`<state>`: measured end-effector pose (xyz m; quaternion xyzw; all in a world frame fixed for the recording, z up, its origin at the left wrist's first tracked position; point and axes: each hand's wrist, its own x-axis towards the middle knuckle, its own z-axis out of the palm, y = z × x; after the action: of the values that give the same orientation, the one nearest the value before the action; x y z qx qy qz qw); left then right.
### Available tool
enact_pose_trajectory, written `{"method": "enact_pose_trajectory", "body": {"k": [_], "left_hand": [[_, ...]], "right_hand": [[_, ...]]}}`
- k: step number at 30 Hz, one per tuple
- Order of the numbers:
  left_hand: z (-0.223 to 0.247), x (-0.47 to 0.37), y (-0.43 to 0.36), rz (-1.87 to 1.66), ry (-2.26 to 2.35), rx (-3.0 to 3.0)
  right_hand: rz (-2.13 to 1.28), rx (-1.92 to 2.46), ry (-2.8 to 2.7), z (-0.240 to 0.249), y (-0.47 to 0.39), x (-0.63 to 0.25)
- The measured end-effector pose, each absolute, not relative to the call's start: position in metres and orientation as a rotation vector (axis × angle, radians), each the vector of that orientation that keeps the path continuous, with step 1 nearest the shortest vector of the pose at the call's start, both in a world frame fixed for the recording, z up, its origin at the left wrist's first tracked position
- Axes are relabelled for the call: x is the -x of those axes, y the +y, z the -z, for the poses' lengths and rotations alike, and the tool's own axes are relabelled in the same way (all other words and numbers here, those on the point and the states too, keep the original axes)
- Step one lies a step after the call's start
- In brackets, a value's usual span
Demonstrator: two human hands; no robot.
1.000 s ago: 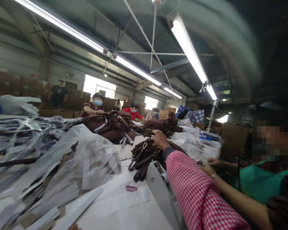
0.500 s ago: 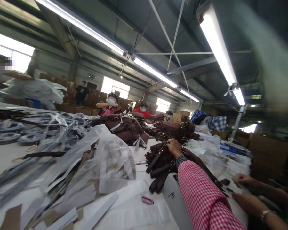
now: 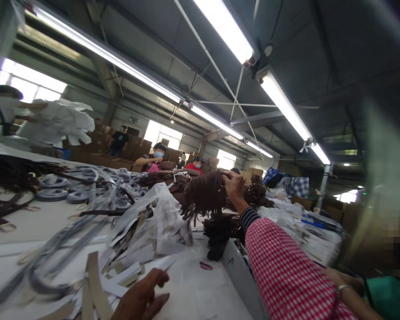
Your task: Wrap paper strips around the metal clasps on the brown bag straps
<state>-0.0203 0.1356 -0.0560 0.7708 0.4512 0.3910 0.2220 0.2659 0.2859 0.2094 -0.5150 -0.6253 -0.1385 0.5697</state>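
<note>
Fluorescent tubes run over a long white worktable (image 3: 193, 298) heaped with plastic bags (image 3: 160, 218) and straps. No writing is legible. Right hand (image 3: 234, 186) – fingers clenched on a brown fringed bag (image 3: 205, 193) – holds it above the pile, fringe hanging below the knuckles. Left hand (image 3: 143, 298) rests loosely open on the table.

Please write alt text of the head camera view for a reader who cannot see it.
The person's right hand lifts a brown fringed bag above a crowded white table, while the left hand rests on it near clear plastic bags. Other people work farther along the table.
</note>
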Motion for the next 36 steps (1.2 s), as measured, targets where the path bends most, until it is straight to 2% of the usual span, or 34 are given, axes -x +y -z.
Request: {"method": "enact_pose_trajectory", "body": {"k": [6,9,13,15,19,21,24,29,36], "left_hand": [[-0.043,0.028,0.116,-1.155,1.12,-1.947],[-0.073,0.035,0.117,-1.384,1.196,-1.887],[-0.071,0.057,0.107,-1.651,1.506,-1.747],[-0.06,0.068,0.095,-1.683,1.449,-1.743],[-0.038,0.079,0.068,-1.473,1.134,-1.564],[-0.029,0.082,0.056,-1.37,1.093,-1.382],[-0.02,0.089,0.04,-1.231,1.085,-1.204],[-0.026,0.111,0.024,-0.885,1.205,-1.325],[-0.033,0.125,0.031,-0.739,1.352,-1.407]], "right_hand": [[0.203,0.969,-1.633,-0.188,0.233,-0.172],[0.14,0.885,-1.751,-0.166,0.195,-0.134],[0.01,0.869,-1.939,-0.134,0.149,-0.108],[-0.144,0.885,-1.965,-0.114,0.135,-0.104],[-0.551,0.853,-1.953,-0.072,0.116,-0.103],[-0.613,0.821,-1.993,-0.055,0.106,-0.104],[-0.49,0.795,-2.158,-0.038,0.091,-0.111],[0.035,0.849,-2.509,-0.021,0.083,-0.124],[0.319,0.846,-2.53,-0.02,0.076,-0.126]]}}
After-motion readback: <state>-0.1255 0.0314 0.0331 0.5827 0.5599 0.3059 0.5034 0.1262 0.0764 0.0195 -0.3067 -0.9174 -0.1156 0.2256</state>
